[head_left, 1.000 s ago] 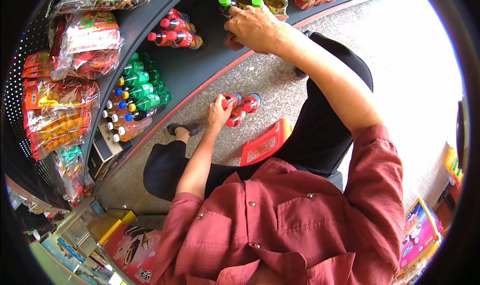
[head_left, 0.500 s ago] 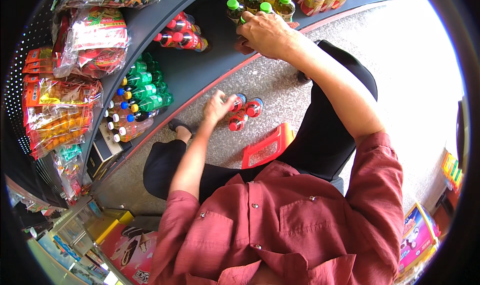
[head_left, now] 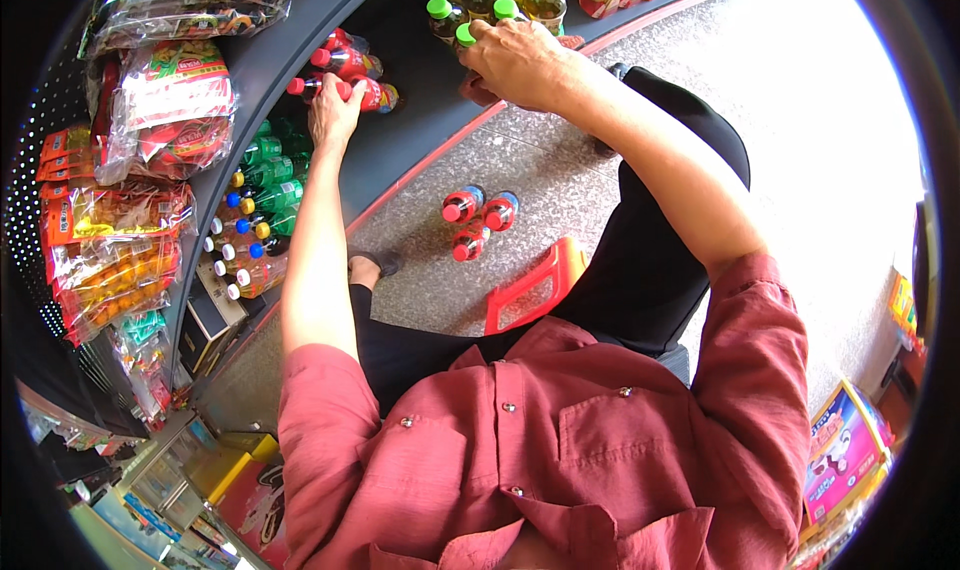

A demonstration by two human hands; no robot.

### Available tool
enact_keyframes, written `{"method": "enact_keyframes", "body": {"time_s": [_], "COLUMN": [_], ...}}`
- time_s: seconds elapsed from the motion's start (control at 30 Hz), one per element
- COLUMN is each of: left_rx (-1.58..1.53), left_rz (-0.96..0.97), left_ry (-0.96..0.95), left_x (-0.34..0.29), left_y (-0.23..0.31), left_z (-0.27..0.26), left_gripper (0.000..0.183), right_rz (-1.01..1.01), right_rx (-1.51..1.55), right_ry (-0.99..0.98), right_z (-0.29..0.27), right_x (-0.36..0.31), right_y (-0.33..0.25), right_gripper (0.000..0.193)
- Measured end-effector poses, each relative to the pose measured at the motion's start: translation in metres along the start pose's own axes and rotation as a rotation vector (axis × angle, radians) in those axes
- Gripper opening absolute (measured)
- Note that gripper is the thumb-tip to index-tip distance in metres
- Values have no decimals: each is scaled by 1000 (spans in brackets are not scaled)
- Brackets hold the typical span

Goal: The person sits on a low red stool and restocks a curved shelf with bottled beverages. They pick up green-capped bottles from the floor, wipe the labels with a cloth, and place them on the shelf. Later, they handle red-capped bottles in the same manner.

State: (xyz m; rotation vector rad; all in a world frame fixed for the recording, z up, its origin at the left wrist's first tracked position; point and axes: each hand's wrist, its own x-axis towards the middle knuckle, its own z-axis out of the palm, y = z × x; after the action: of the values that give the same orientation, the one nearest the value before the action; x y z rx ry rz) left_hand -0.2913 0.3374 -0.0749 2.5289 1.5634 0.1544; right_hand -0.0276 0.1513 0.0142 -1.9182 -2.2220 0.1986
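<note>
On the dark shelf at upper left, my left hand [head_left: 333, 115] has its fingers closed around the neck of a red-capped cola bottle [head_left: 378, 96]. More red-capped bottles [head_left: 350, 62] lie on their sides just behind it. My right hand [head_left: 522, 65] is curled at the shelf's front edge, against the front of a group of upright green-capped bottles [head_left: 508, 10]. One green cap shows just beyond its fingers; what the palm holds, if anything, is hidden. Three red-capped bottles [head_left: 496, 213] stand together on the speckled floor between my legs.
A red plastic stool [head_left: 540, 288] is by my knees. Green bottles [head_left: 270, 170] and bottles with white, blue and yellow caps [head_left: 250, 270] lie stacked at the shelf's left end. Bagged snacks [head_left: 170, 100] fill the upper left shelf. A pink box [head_left: 845, 450] is at lower right.
My left hand has moved from the bottles on the floor up and left to the lying red-capped bottles on the shelf. My right hand stays by the green-capped bottles. The view has shifted slightly.
</note>
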Motion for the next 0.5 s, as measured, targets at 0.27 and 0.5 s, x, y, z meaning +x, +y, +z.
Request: {"method": "enact_keyframes", "body": {"time_s": [0.27, 0.5], "left_rx": [-216, -265], "left_rz": [188, 9], "left_ry": [231, 124], "left_x": [-128, -225], "left_y": [5, -1], "left_z": [-31, -12], "left_gripper": [34, 31], "right_rz": [-42, -73], "right_rx": [-2, -3], "right_ry": [30, 15], "right_z": [-5, 5], "right_x": [0, -2], "right_y": [-9, -9], "right_gripper": [23, 28]}}
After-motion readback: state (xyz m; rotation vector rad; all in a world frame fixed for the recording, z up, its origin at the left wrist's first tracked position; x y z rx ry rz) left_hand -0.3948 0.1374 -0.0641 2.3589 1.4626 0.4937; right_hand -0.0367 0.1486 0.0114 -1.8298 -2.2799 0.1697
